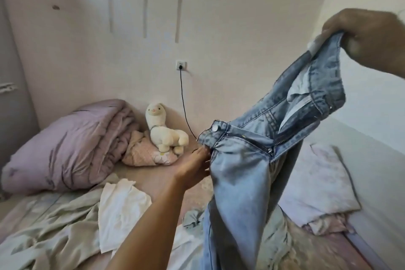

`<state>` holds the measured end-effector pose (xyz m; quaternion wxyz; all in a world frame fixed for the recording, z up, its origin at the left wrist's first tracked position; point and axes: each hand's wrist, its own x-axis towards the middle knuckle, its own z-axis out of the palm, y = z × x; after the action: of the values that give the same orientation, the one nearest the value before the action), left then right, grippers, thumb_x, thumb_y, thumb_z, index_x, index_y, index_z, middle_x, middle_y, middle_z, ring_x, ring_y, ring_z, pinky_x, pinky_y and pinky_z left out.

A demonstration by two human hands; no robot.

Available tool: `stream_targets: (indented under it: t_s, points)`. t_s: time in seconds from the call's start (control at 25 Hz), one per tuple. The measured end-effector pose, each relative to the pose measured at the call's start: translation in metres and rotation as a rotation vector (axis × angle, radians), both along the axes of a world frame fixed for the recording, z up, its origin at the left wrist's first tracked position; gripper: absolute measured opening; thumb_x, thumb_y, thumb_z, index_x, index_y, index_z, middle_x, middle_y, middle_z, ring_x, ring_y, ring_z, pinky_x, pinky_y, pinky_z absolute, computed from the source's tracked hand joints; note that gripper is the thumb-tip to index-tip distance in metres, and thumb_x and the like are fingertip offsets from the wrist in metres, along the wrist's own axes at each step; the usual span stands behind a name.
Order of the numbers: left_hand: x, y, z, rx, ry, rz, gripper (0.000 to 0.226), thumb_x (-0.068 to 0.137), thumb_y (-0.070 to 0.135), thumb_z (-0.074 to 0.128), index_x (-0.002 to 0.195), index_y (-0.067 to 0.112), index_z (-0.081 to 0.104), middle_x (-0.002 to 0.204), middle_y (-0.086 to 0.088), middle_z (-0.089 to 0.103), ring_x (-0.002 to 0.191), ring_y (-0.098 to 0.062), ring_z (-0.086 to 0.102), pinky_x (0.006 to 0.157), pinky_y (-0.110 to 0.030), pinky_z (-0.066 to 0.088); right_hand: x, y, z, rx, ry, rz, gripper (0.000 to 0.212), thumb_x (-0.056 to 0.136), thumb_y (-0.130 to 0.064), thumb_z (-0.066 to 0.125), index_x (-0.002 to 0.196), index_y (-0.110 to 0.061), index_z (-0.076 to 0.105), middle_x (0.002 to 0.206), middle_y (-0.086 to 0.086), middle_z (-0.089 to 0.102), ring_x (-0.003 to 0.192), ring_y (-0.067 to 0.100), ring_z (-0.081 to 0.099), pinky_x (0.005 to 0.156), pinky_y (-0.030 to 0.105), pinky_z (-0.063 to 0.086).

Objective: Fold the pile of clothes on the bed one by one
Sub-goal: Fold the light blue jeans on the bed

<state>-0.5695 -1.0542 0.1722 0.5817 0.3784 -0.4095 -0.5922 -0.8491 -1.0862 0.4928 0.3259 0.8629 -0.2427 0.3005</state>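
Note:
A pair of light blue jeans hangs in the air above the bed, zip undone and waistband spread wide. My right hand grips the far end of the waistband, raised high at the upper right. My left hand pinches the front edge near the metal button, lower and in the middle of the view. The legs drop down out of the frame at the bottom. Below lie a white garment and a pale green garment, both crumpled on the bed.
A rolled lilac duvet fills the back left, with a cream plush toy on a pink cushion beside it. A pale pillow lies at the right. A black cable runs down from a wall socket.

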Motion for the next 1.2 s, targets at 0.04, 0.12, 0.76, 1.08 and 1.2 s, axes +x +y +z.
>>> stream_targets:
  t_s: [0.04, 0.12, 0.76, 1.08, 1.2]
  points:
    - [0.0, -0.002, 0.004, -0.028, 0.027, -0.011, 0.081, 0.071, 0.062, 0.07, 0.131, 0.011, 0.052, 0.131, -0.011, 0.057, 0.12, -0.028, 0.053, 0.096, -0.038, 0.046, -0.002, 0.001, 0.001, 0.049, -0.039, 0.024, 0.033, 0.077, -0.002, 0.04, 0.102, -0.001, 0.063, 0.1, 0.021, 0.065, 0.091, 0.037, 0.059, 0.077, 0.022, 0.041]
    - [-0.005, -0.003, 0.016, -0.083, 0.103, -0.042, 0.059, 0.073, 0.041, 0.076, 0.118, 0.004, 0.063, 0.124, -0.016, 0.059, 0.116, -0.03, 0.055, 0.094, -0.038, 0.047, -0.001, 0.007, 0.002, 0.159, -0.05, -0.02, 0.034, 0.076, -0.002, 0.039, 0.101, -0.002, 0.062, 0.097, 0.02, 0.066, 0.085, 0.036, 0.06, 0.07, 0.014, 0.035]
    - [0.02, 0.091, 0.302, -0.641, -0.791, 0.123, 0.076, 0.038, 0.057, 0.089, 0.094, 0.011, 0.065, 0.083, 0.001, 0.073, 0.08, -0.01, 0.068, 0.069, -0.02, 0.054, -0.104, -0.024, 0.026, 0.958, -0.36, -0.178, 0.01, 0.083, -0.002, 0.067, 0.075, -0.006, 0.071, 0.065, 0.004, 0.07, 0.049, 0.0, 0.061, 0.041, 0.009, 0.041]
    - [0.005, 0.087, 0.333, -0.366, -0.723, 0.409, 0.015, 0.089, 0.005, 0.055, 0.077, 0.014, 0.057, 0.071, -0.005, 0.061, 0.063, -0.015, 0.061, 0.052, -0.02, 0.051, -0.13, -0.019, 0.042, 1.285, -0.37, 0.015, 0.059, 0.034, -0.035, 0.096, 0.079, -0.004, 0.074, 0.085, 0.022, 0.071, 0.072, 0.026, 0.071, 0.056, 0.027, 0.056]
    - [0.002, 0.096, 0.336, -0.288, -0.755, 0.521, 0.02, 0.086, 0.0, 0.048, 0.072, 0.012, 0.053, 0.064, -0.005, 0.052, 0.052, -0.013, 0.052, 0.045, -0.018, 0.044, -0.125, -0.012, 0.051, 1.301, -0.386, 0.126, 0.076, 0.022, -0.054, 0.094, 0.075, -0.005, 0.073, 0.081, 0.02, 0.071, 0.07, 0.025, 0.069, 0.059, 0.028, 0.057]
